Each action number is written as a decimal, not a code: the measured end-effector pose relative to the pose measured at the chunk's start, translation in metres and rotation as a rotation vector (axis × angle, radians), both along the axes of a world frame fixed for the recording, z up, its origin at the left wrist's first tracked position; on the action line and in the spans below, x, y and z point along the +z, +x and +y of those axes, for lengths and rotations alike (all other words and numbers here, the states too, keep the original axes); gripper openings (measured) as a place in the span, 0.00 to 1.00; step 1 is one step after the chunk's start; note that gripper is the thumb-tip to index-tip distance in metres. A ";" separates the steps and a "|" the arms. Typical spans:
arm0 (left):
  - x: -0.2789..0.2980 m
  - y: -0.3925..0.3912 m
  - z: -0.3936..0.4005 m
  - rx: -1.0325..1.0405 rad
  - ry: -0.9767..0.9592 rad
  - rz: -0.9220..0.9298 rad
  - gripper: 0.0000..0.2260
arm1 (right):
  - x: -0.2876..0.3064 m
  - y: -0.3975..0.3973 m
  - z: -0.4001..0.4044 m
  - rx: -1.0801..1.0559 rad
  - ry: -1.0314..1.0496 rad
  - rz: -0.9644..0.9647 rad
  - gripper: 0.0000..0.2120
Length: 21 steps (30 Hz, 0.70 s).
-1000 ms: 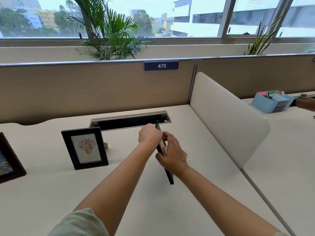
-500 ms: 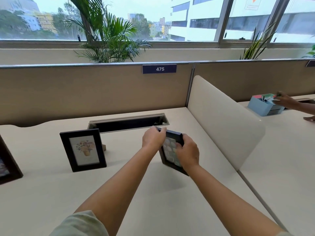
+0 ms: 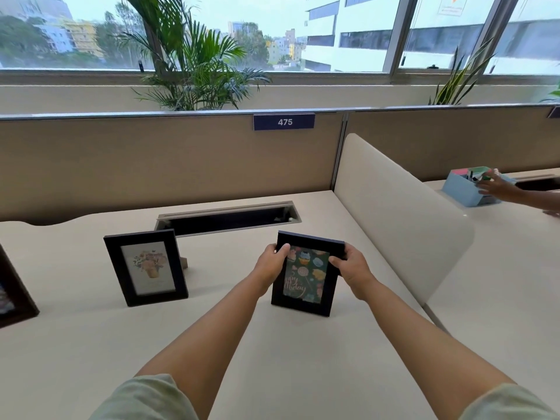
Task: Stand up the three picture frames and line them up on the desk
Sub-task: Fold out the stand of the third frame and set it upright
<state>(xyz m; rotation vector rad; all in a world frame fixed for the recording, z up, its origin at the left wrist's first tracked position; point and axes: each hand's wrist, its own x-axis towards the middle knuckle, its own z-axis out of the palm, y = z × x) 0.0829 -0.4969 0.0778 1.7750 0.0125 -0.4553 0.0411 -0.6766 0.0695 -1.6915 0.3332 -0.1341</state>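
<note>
A black picture frame with a dark green birthday card (image 3: pixel 304 278) stands upright on the beige desk (image 3: pixel 91 344), facing me, its bottom edge on the surface. My left hand (image 3: pixel 271 263) grips its upper left edge and my right hand (image 3: pixel 351 268) grips its upper right edge. To its left a black frame with a flower-pot picture (image 3: pixel 147 266) stands on its own rear prop. A third dark frame (image 3: pixel 12 294) shows only partly at the left border.
An open cable slot (image 3: pixel 227 219) runs behind the frames. A beige rounded divider (image 3: pixel 394 219) bounds the desk on the right, and a tan partition (image 3: pixel 166 165) at the back. Beyond the divider, another person's hand (image 3: pixel 500 187) reaches a blue organiser box (image 3: pixel 463 189).
The birthday frame was edge-on to me a second ago; both hands have turned it to face me and set its bottom edge on the desk. The other person's hand moved to the blue box.
</note>
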 end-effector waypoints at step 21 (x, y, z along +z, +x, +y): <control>-0.025 -0.007 0.020 0.192 0.086 -0.090 0.23 | 0.032 0.003 0.077 -0.095 -1.114 -0.555 0.19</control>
